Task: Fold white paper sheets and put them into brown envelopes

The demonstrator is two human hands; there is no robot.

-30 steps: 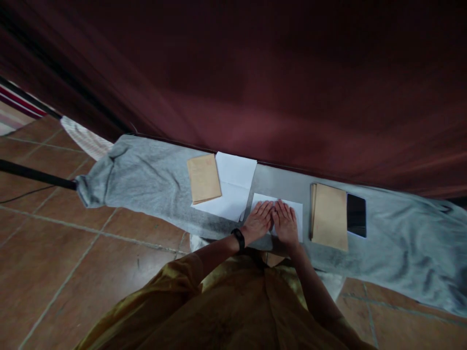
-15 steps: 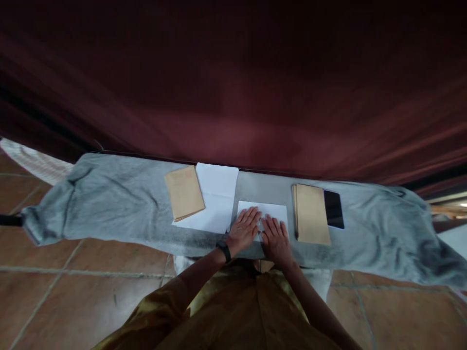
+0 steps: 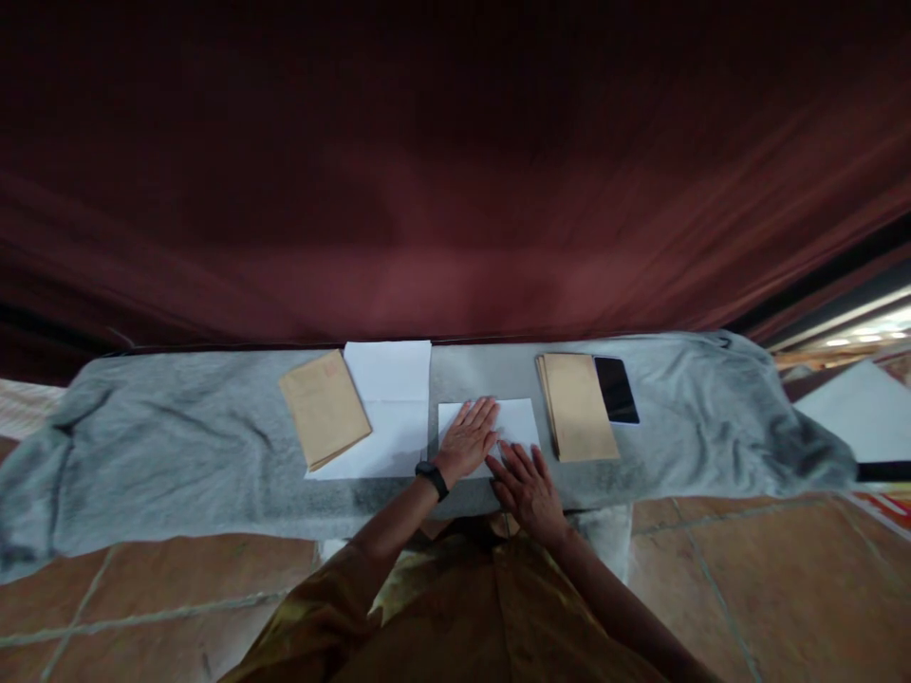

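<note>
A white sheet of paper (image 3: 518, 415), apparently folded, lies in front of me on a grey cloth. My left hand (image 3: 468, 441), with a dark watch on its wrist, rests flat on this paper with the fingers stretched out. Close beside it, my right hand (image 3: 529, 491) has its fingers spread over the paper's near edge. Left of my hands lie larger white sheets (image 3: 390, 379), creased across the middle. A stack of brown envelopes (image 3: 325, 406) partly covers them. More brown envelopes (image 3: 584, 408) are stacked to the right of the paper.
A phone (image 3: 616, 390) with a dark screen lies against the right-hand envelopes. The grey cloth (image 3: 192, 427) covers a long narrow surface and hangs in wrinkles at both ends. Dark red fabric (image 3: 455, 237) rises behind it. Tiled floor (image 3: 769, 560) shows below.
My right hand has drawn back towards me, to the paper's near edge, its fingers turned more to the left. My left hand stays flat on the paper. The camera view has turned slightly.
</note>
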